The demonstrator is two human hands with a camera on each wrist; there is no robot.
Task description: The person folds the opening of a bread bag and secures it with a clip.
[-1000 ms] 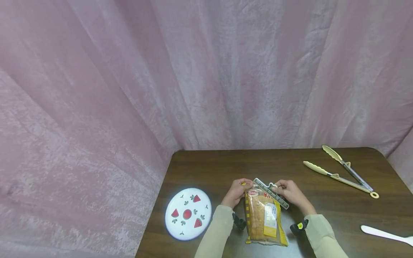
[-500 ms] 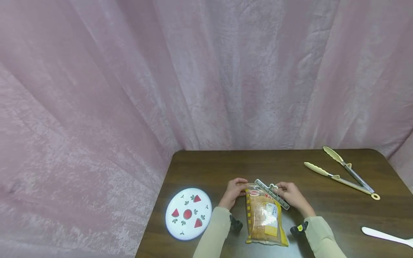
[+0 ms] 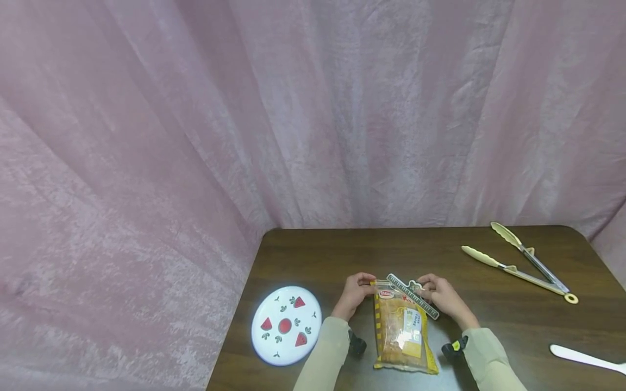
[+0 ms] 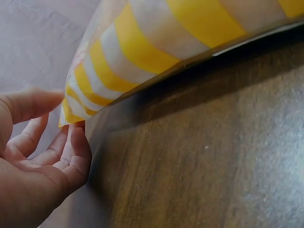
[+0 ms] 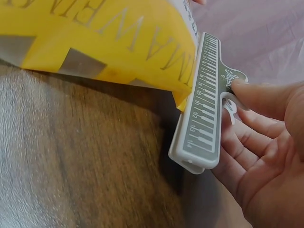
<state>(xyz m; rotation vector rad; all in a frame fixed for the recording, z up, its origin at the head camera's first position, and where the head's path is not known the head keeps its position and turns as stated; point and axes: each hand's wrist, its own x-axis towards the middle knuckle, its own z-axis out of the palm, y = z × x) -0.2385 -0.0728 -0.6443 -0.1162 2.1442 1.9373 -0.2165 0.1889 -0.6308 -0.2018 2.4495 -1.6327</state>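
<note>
A yellow-and-clear bread bag (image 3: 393, 331) with bread inside lies on the table, its top end away from me. My left hand (image 3: 353, 293) pinches the bag's upper left corner; in the left wrist view the thumb and fingers (image 4: 78, 152) meet at the striped corner. My right hand (image 3: 442, 298) holds a long bag clip (image 3: 413, 296) by its handle. In the right wrist view the clip (image 5: 202, 104), printed with piano keys, sits across the bag's upper right corner. It slants over the top edge. The clip's underside is hidden.
Left of the bag is a white plate (image 3: 266, 345) with watermelon pictures. Spread tongs (image 3: 533, 279) lie at the back right of the table (image 3: 318, 252), and a white utensil handle (image 3: 582, 355) at the right edge. A pink curtain (image 3: 342, 108) hangs behind.
My left hand shifted off the bag's top edge slightly leftward and now pinches the corner again. My right hand and the clip have stayed nearly in place.
</note>
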